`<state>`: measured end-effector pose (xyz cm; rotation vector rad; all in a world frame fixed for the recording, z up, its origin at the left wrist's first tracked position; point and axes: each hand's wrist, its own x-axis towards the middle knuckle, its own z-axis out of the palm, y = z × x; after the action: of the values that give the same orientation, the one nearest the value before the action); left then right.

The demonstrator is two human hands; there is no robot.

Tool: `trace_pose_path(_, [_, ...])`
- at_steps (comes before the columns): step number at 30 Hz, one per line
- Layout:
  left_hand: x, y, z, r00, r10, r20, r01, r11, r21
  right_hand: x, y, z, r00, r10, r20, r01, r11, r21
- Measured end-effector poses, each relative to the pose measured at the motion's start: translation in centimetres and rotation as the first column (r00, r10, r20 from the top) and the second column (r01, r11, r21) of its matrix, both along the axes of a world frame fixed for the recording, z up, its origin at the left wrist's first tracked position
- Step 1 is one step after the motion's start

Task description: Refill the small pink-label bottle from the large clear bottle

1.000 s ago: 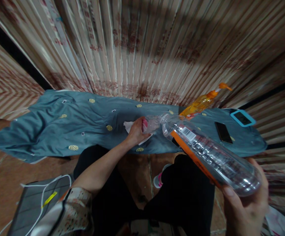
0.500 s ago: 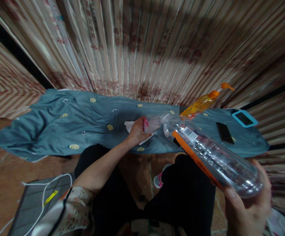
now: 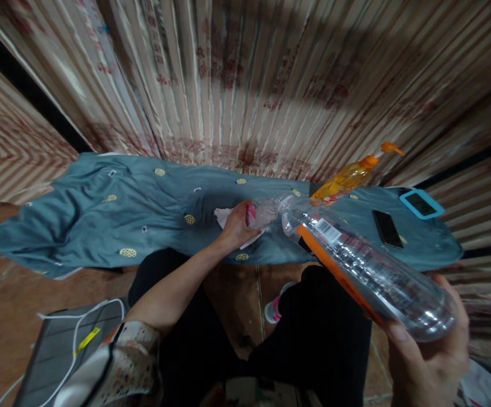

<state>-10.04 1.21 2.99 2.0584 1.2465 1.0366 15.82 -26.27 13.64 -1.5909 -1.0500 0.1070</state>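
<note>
Clear plastic large bottle (image 3: 368, 274), tilted, base clamped by right-hand fingers (image 3: 399, 333) | small bottle (image 3: 267, 211) gripped by left-hand fingers (image 3: 240, 215), necks close, just right of them | alignment looks done; liquid remaining, can't tell!

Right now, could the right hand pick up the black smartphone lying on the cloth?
Probably not yet: the right hand is holding the base of the large clear plastic bottle. Freed, it likely could, since the black smartphone lies uncovered on the blue-green cloth beyond the bottle.
</note>
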Motion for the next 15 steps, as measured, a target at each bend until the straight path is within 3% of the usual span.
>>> trace_pose_path(15, [-0.07,0.02,0.05,1.000,-0.010,0.018,0.010,1.000,-0.006,0.15,-0.07,-0.12,1.000,0.007,-0.004,-0.007,1.000,0.008])
